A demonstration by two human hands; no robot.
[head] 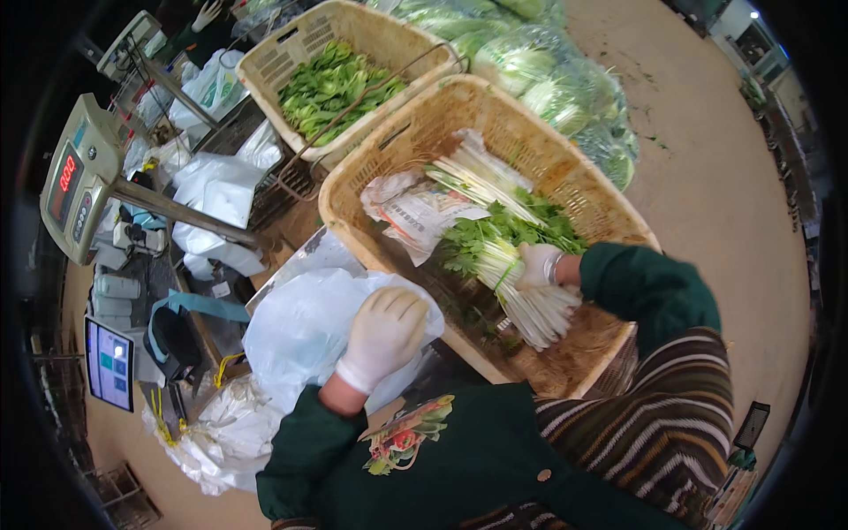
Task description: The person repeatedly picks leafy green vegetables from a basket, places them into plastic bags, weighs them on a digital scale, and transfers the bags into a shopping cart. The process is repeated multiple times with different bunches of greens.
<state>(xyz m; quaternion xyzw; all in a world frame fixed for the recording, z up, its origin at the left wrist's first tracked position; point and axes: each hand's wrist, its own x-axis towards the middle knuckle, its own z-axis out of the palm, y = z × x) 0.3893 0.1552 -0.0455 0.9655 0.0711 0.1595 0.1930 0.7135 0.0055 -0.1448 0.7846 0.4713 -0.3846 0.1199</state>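
My right hand (pixel 540 266), in a white glove, grips a tied bunch of leafy white-stemmed greens (pixel 493 260) inside the near plastic crate (pixel 570 149). A green band goes around the stems. Behind that bunch lie more white-stemmed greens (pixel 487 182). A crumpled printed bag (pixel 417 212) is beside them in the crate. My left hand (pixel 387 331), also gloved, is curled at a translucent plastic bag (pixel 298 331) on the metal surface left of the crate. The fingertips are hidden, and I cannot tell whether they pinch the plastic.
A scale display (pixel 73 179) stands on a metal post (pixel 185 212) at the left. Another crate (pixel 411 50) holds leafy greens (pixel 331 93). Bagged cabbages (pixel 563 86) lie beyond it. A metal rod hook (pixel 371 99) crosses the far crate. White bags (pixel 218 424) hang near a screen (pixel 109 363).
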